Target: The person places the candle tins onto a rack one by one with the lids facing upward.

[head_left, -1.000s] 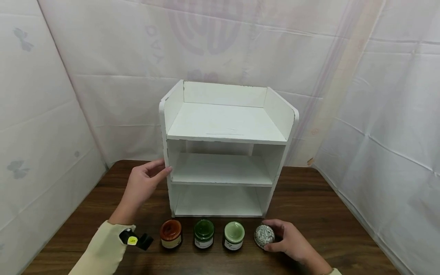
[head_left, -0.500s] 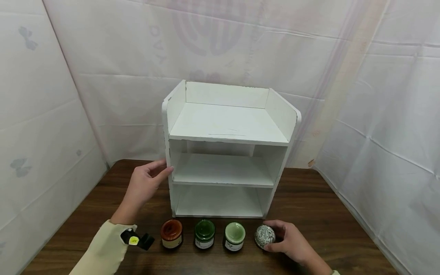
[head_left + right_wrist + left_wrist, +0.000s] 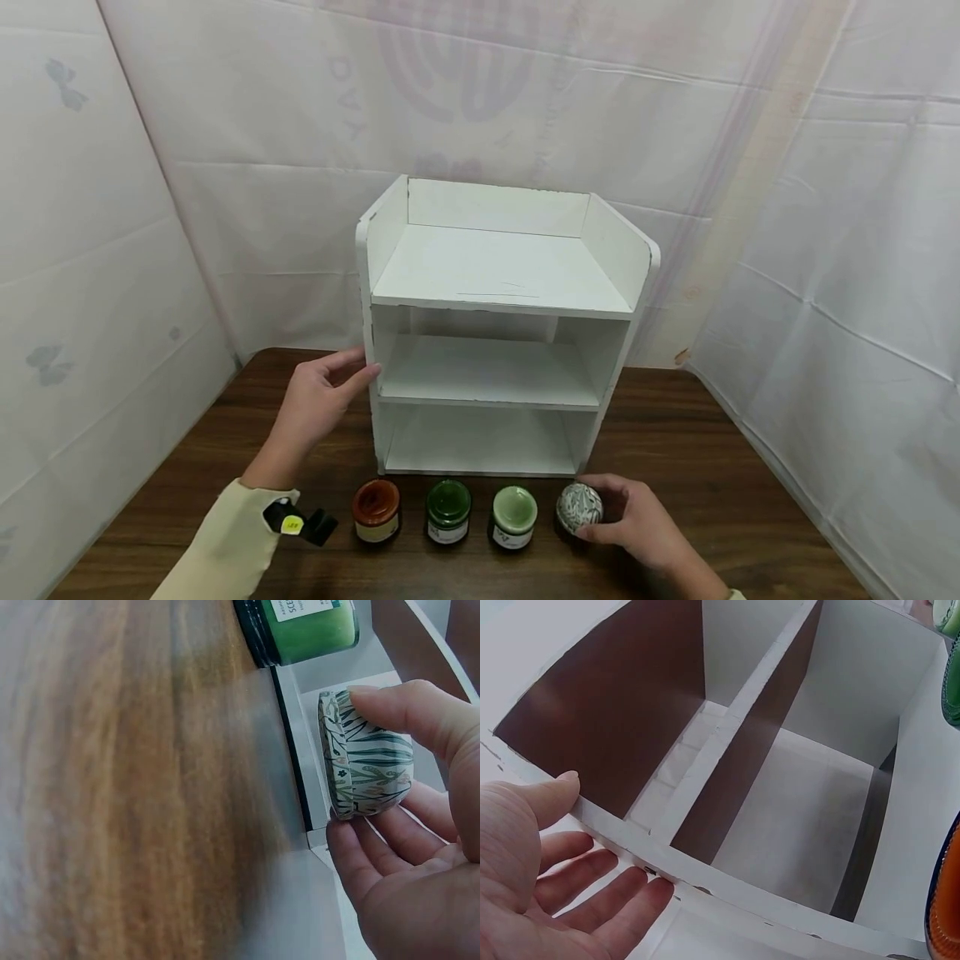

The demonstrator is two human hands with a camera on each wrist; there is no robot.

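Note:
A white three-tier shelf unit [image 3: 498, 271] stands on a dark wooden table [image 3: 675, 450]. My left hand [image 3: 318, 400] rests on its left side wall, fingers straight and thumb at the front edge [image 3: 630, 840]. In front of the shelf a brown-lidded jar [image 3: 377, 508], a dark green jar [image 3: 447, 510], a light green jar [image 3: 513, 515] and a leaf-patterned round tin [image 3: 579, 505] stand in a row. My right hand [image 3: 637, 525] grips the tin [image 3: 364, 754], thumb on top and fingers curled beneath, close to the shelf's lower right corner [image 3: 300, 735].
White sheeting [image 3: 825, 250] hangs behind and on both sides of the table. A black wrist camera with a yellow sticker [image 3: 300, 523] sits on my left sleeve. All three shelf levels hold nothing. Bare wood lies left and right of the shelf.
My right hand has drawn closer round the patterned tin, which has shifted slightly toward the shelf. My left hand stays on the shelf's side.

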